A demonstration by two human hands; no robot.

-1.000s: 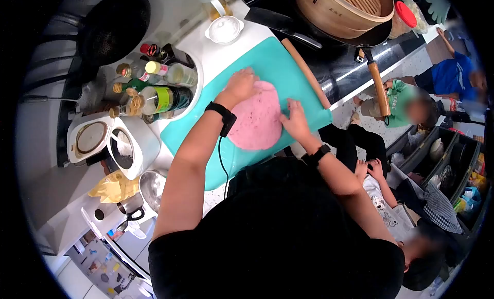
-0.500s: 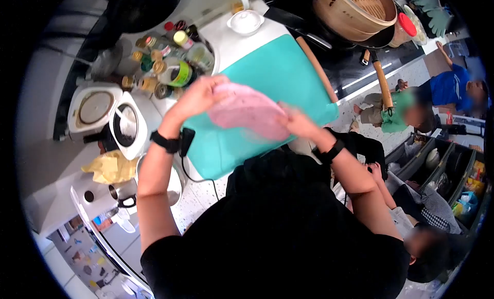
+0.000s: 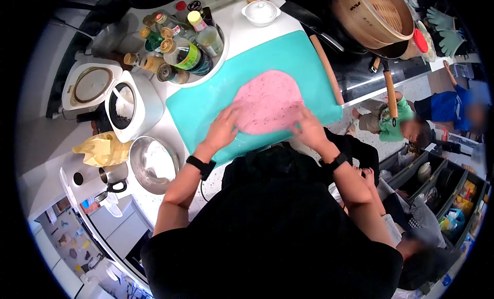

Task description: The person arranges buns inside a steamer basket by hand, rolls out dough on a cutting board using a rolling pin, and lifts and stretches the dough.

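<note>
A flat, roundish sheet of pink dough (image 3: pixel 270 98) with darker specks lies at the centre of the frame, a little above the middle, on a teal mat (image 3: pixel 195 111). The person's left hand (image 3: pixel 224 127) is at the dough's lower left edge, its fingers slightly parted and curved towards it; the right hand (image 3: pixel 311 129) is at the lower right edge, fingers also parted and somewhat blurred. Whether either hand pinches the rim cannot be told. A dark band circles each wrist. A rolling pin (image 3: pixel 327 70) lies along the mat's right side, and a small white lidded pot (image 3: pixel 261 12) stands beyond its top edge. In the upper left, bottles (image 3: pixel 184 56) crowd a round white tray (image 3: pixel 220 60). Below them at the left are an open white cooker (image 3: pixel 146 103), a metal bowl (image 3: pixel 146 168), a yellow bag (image 3: pixel 103 149) and a steel mug (image 3: pixel 114 174). A bamboo steamer (image 3: pixel 357 21) fills the upper right, near a red-lidded jar (image 3: pixel 420 41). At the right edge, people in green (image 3: pixel 393 120) and blue (image 3: pixel 440 103) shirts appear.
</note>
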